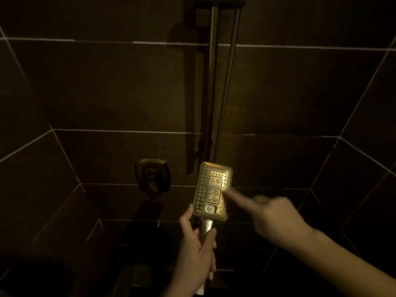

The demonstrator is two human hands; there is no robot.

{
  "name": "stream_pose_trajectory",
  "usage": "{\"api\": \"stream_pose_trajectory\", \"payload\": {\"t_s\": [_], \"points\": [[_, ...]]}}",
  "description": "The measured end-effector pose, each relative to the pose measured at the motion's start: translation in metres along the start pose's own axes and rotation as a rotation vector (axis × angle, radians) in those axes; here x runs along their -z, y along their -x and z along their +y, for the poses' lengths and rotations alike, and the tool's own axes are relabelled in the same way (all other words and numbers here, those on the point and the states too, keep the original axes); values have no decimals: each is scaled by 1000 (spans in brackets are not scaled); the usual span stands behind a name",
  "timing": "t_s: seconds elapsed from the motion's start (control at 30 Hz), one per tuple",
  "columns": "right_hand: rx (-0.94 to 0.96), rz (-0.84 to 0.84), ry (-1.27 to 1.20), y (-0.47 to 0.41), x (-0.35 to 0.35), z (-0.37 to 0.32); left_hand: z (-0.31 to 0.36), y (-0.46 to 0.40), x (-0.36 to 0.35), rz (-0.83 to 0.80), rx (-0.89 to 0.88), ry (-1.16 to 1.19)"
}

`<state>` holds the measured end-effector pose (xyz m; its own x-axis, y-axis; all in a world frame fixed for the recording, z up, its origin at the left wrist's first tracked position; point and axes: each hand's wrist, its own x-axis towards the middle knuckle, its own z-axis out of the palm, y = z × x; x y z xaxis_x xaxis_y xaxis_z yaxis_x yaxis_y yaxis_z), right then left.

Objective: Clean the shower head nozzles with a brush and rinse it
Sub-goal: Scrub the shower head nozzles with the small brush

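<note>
A rectangular gold shower head [211, 189] is held upright with its nozzle face toward me; it has rows of small holes, several round jets and a white button low on the face. My left hand [197, 249] grips its handle [206, 227] from below. My right hand [272, 215], blurred by motion, reaches in from the right with the index finger stretched out and its tip touching the right edge of the nozzle face. The other fingers are curled in. No brush is in view.
Dark brown tiled walls enclose the shower on three sides. A vertical rail [212, 82] and a metal hose [227, 82] run down the back wall behind the head. A gold mixer valve [152, 175] sits on the wall to the left.
</note>
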<state>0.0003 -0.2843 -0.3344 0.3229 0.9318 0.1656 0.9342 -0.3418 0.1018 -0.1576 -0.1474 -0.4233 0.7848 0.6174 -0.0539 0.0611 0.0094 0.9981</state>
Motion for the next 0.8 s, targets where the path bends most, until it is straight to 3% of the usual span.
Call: {"api": "stream_pose_trajectory", "payload": {"t_s": [0.07,0.17,0.27,0.4,0.5,0.63,0.73,0.8], "points": [[-43,3,-63,-1,-3,0,-2,2,-3,4,4,13],[135,-35,-85,13,-22,-17,-7,2,-1,15,-10,33],[-93,105,-165,12,-19,4,-8,4,-2,19,-28,39],[52,30,-167,16,-26,-11,-6,6,-1,0,-32,45],[-75,92,-239,14,-23,16,-3,6,-3,-17,-30,62],[66,2,-257,20,-25,3,-2,8,-1,-42,-2,102],[-101,91,-271,12,-15,32,-5,13,-4,-78,-12,83],[-41,46,-334,14,-10,34,-2,15,-5,-104,3,91]]}}
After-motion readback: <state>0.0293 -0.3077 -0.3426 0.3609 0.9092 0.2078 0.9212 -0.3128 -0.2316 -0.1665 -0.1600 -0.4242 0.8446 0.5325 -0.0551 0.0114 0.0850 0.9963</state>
